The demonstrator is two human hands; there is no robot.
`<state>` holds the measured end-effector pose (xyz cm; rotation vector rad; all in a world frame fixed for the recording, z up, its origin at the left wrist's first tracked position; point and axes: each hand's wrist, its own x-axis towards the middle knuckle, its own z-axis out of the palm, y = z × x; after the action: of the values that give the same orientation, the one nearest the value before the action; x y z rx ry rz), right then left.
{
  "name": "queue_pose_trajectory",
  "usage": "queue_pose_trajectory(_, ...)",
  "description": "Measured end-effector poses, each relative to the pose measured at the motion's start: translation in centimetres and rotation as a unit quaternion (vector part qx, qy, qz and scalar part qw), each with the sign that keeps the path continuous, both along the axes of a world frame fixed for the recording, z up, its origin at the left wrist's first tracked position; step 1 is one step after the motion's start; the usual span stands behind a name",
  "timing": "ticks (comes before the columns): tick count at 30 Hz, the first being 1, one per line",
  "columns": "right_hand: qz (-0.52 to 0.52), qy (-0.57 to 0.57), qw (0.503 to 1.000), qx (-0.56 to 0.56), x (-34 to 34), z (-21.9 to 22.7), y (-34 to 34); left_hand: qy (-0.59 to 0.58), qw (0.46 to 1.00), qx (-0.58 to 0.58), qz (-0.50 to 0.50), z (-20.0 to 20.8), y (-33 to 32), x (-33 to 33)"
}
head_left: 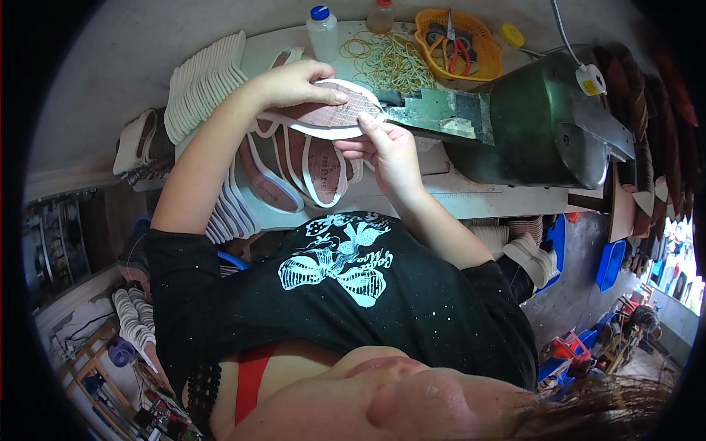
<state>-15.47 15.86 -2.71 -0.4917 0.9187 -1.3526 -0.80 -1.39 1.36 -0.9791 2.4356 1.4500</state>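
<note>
Both my hands hold a brownish-pink shoe insole with a white border, up against the tip of a dark green machine arm. My left hand grips its far side, thumb pressed on the face and the other fingers mostly hidden. With thumb and fingers, my right hand pinches the near edge close to the machine's tip. Below, several similar white-edged shoe pieces lie overlapping on the white table. What happens right at the machine's tip is too small to make out.
Stacked white shoe pieces stand at the left. Along the back are a blue-capped bottle, a red-capped bottle, a heap of rubber bands and a yellow basket with scissors. The machine's bulky body fills the right side.
</note>
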Motion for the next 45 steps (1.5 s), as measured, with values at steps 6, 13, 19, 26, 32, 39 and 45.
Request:
queue_pose_trajectory(6,0.004,-0.004,1.0,0.0,-0.7,-1.0,-0.3,-0.011,0.991,0.073,0.113,-1.6,2.5,0.9)
queue_pose_trajectory(13,-0.024,-0.005,1.0,0.002,-1.5,-0.1,0.4,-0.004,0.979,0.083,0.187,0.1,6.7,0.5)
queue_pose_trajectory(19,-0.014,-0.004,1.0,0.008,-2.4,-1.1,0.7,0.043,0.958,0.139,0.245,-0.4,9.1,0.0)
queue_pose_trajectory(26,0.1,0.126,0.987,-0.008,-2.3,-0.6,4.5,0.056,0.938,0.223,0.258,0.7,9.9,-0.5)
queue_pose_trajectory(32,0.075,0.034,0.997,0.007,-2.2,-0.3,1.8,0.08,0.938,0.168,0.292,-0.4,8.4,0.2)
queue_pose_trajectory(39,0.128,0.111,0.985,0.04,-1.9,-0.1,4.0,0.127,0.914,0.129,0.364,-0.2,8.1,-0.6)
queue_pose_trajectory(45,0.143,0.057,0.983,0.102,-1.4,-0.2,5.1,0.09,0.924,0.125,0.35,-0.8,5.8,-0.4)
